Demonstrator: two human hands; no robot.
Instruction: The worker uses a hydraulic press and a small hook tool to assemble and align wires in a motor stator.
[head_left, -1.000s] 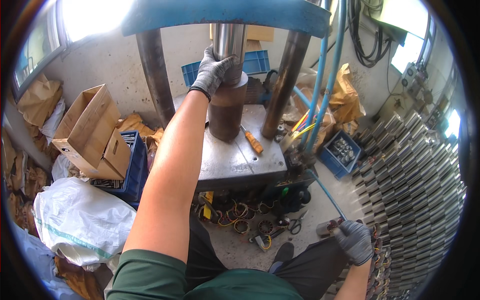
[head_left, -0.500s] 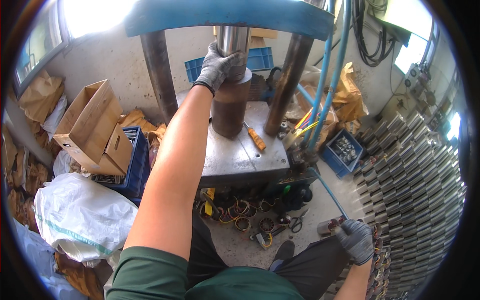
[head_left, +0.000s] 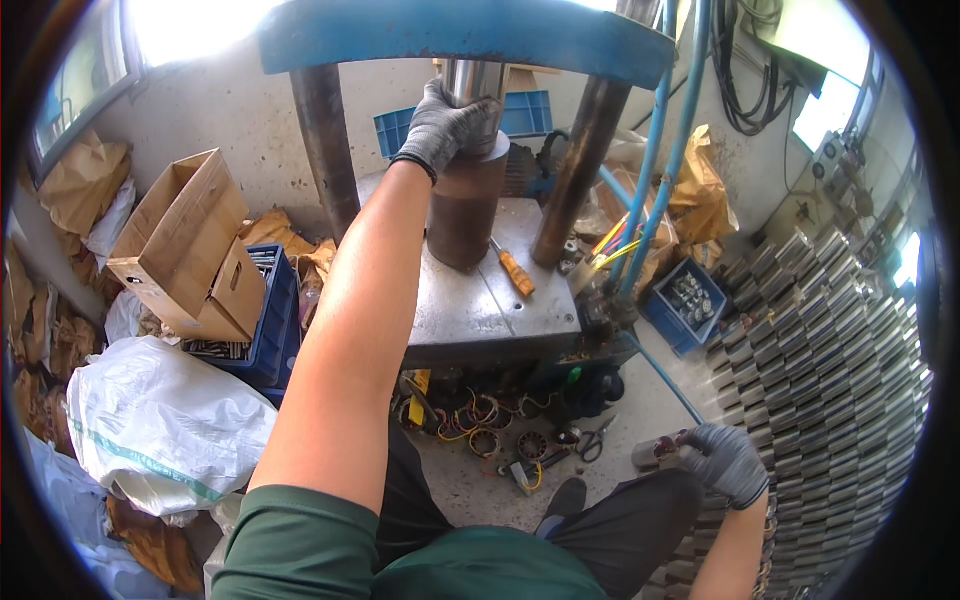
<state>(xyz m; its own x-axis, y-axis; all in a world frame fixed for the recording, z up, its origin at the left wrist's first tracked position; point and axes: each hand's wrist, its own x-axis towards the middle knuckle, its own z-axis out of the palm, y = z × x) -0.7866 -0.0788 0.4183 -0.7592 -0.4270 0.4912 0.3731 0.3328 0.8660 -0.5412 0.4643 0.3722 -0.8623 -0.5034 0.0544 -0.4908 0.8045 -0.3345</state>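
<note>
Two grey-gloved hands are at work, the nearer being the right hand (head_left: 725, 464), low beside the stacked metal tubes (head_left: 830, 400). Its fingers curl where the lower end of a blue rod (head_left: 668, 380) meets the glove; whether they close round the rod, I cannot tell. Scissors (head_left: 597, 440) and wire-wound rings (head_left: 485, 441) lie on the floor to its left. Beyond, an orange-handled screwdriver (head_left: 516, 273) rests on the steel press table (head_left: 450, 315), just right of a thick dark cylinder (head_left: 465, 212) standing upright. Above that cylinder, the left hand (head_left: 446, 125) grasps a shiny metal column (head_left: 474, 82), palm on its left side, thumb across its front. The column rises behind the blue crossbeam (head_left: 470, 35); farther back sits a blue crate (head_left: 526, 115).
</note>
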